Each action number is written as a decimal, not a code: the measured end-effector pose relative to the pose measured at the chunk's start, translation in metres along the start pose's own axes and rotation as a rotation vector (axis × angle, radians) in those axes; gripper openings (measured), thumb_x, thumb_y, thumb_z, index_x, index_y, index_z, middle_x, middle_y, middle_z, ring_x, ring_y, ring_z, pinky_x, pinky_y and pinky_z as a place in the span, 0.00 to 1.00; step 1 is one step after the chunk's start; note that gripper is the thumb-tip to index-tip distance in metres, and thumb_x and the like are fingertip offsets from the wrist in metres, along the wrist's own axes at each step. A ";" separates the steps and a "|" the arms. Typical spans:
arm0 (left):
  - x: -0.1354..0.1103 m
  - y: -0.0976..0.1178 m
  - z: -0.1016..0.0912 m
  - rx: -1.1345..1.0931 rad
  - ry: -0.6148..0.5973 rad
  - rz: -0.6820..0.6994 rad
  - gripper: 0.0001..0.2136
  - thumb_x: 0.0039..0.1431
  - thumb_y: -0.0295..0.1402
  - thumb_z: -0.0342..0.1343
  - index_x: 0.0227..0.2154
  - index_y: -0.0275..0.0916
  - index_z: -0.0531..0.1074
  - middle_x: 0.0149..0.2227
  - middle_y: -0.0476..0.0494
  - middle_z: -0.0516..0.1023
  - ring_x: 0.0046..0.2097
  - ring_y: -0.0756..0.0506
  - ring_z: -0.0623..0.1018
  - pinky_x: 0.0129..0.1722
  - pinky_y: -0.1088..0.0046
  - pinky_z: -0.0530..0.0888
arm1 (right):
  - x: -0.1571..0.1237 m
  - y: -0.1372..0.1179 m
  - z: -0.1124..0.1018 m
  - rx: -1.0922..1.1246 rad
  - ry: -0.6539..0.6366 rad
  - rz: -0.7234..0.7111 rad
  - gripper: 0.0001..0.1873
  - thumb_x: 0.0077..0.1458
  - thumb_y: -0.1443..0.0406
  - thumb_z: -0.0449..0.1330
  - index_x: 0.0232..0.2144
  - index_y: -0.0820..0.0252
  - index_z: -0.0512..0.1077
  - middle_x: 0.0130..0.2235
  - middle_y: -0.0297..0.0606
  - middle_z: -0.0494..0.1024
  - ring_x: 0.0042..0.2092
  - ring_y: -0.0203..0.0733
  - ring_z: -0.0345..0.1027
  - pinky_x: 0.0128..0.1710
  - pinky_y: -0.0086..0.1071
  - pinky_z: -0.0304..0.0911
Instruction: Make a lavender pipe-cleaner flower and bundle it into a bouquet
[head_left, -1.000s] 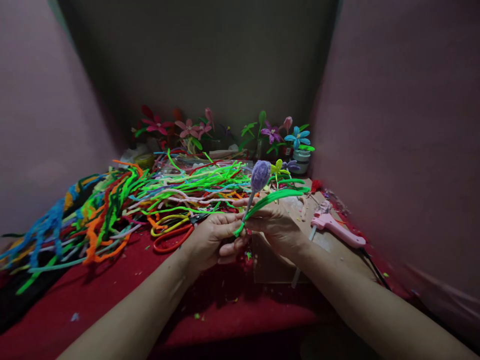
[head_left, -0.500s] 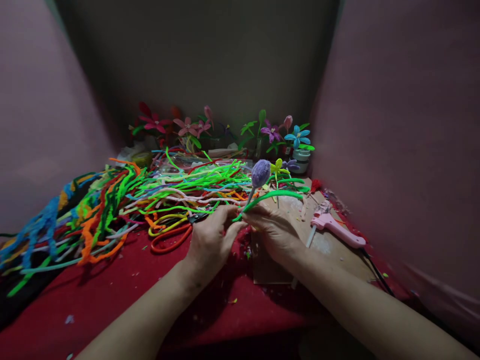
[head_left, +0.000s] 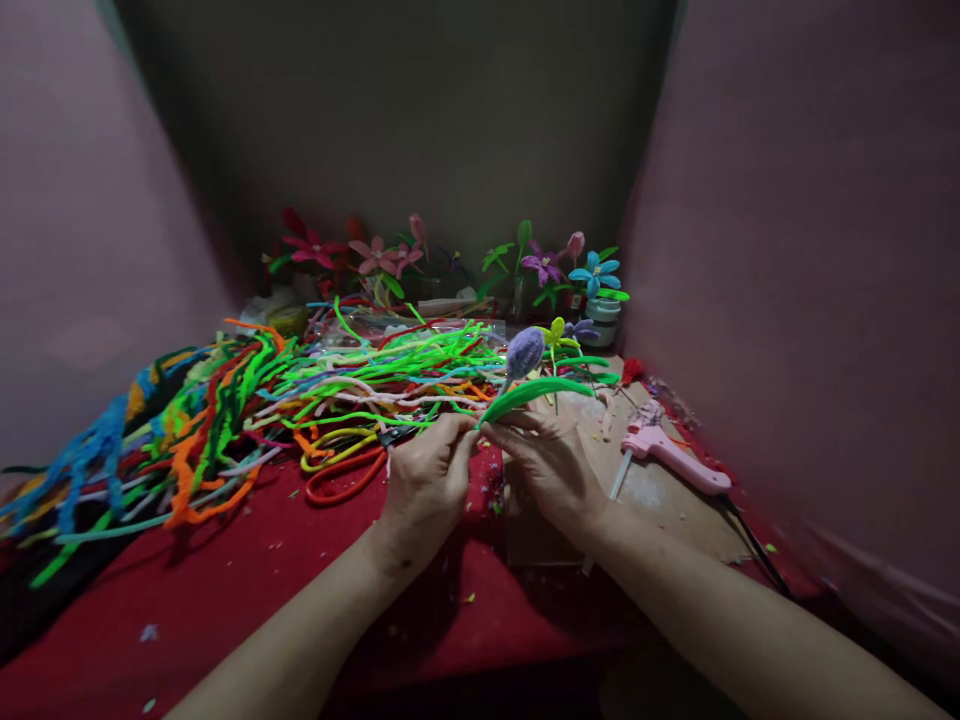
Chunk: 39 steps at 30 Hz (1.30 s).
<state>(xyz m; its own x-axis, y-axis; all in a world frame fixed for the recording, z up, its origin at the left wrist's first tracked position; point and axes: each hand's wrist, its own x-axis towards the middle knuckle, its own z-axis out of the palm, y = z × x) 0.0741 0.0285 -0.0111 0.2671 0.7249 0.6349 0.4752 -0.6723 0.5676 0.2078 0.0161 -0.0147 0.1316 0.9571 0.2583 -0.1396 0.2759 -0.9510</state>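
Observation:
A purple pipe-cleaner flower bud [head_left: 525,352] leans up and to the right above my fingertips. Beside it a long green pipe-cleaner leaf [head_left: 536,390] arcs rightward, its narrow base between my hands. My left hand [head_left: 426,475] is closed, thumb and forefinger pinching the place where leaf base and stem meet. From the other side my right hand [head_left: 559,475] also pinches there, its fingers under the leaf. My fingers cover the joint and most of the stem, so how the two are fastened cannot be seen.
Loose coloured pipe cleaners [head_left: 375,370] spread over the red cloth [head_left: 247,620] on the left. Scissors [head_left: 345,480] with orange and yellow handles lie near my left hand. On the right, a pink glue gun [head_left: 675,460] rests on a brown board [head_left: 697,525]. Finished flowers [head_left: 541,262] stand behind.
The bud has tipped further right. The green leaf has turned, so its broad side shows, and its tip is slightly further left. Both hands keep their pinch.

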 end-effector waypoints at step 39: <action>0.011 0.003 -0.013 -1.023 -0.424 -0.649 0.08 0.52 0.33 0.57 0.23 0.36 0.67 0.16 0.55 0.65 0.14 0.58 0.59 0.14 0.83 0.55 | 0.013 -0.012 -0.015 0.111 -0.311 -0.025 0.03 0.43 0.63 0.67 0.26 0.50 0.79 0.36 0.33 0.75 0.42 0.40 0.66 0.48 0.39 0.60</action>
<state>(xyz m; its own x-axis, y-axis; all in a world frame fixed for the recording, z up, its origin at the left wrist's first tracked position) 0.0675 0.0319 0.0046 0.5639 0.8257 -0.0168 -0.1885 0.1485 0.9708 0.2261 0.0238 -0.0028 -0.1670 0.9266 0.3370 -0.2490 0.2911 -0.9237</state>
